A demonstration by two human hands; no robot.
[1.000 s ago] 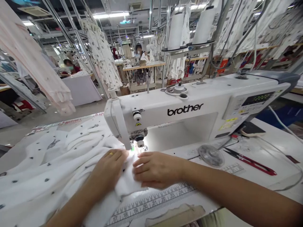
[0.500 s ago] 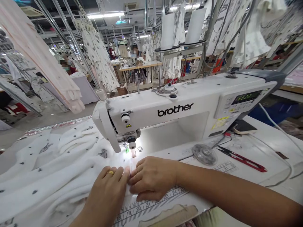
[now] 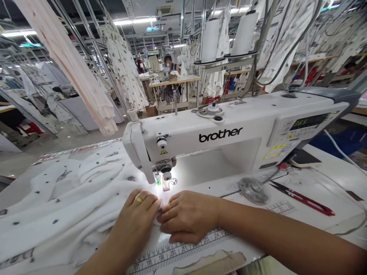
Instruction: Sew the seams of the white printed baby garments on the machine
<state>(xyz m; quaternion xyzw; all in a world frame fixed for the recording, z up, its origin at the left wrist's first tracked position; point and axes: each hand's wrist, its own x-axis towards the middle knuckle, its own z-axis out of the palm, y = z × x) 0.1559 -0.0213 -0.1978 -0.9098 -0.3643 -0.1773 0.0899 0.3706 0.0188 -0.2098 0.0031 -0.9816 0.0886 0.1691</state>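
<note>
White fabric with a small dark print (image 3: 60,206) covers the left of the sewing table and runs up to the presser foot (image 3: 162,176) of a white Brother sewing machine (image 3: 220,141). My left hand (image 3: 134,217), wearing a gold ring, lies on the fabric just in front of the foot. My right hand (image 3: 186,217) sits beside it, with its fingertips on the fabric's edge. The two hands nearly touch. The needle area is lit, and my fingers hide the cloth directly before the foot.
A ruler scale (image 3: 183,248) runs along the table's front. Red-handled thread snips (image 3: 304,202) and a clear round disc (image 3: 254,190) lie right of the machine. Thread cones (image 3: 226,38) stand behind it. Garments hang overhead, and a co-worker (image 3: 169,67) sits at a far table.
My hands have drawn closer together on the fabric, and the loose white fold under them in the oldest frame no longer sticks out. The view has shifted slightly with my head.
</note>
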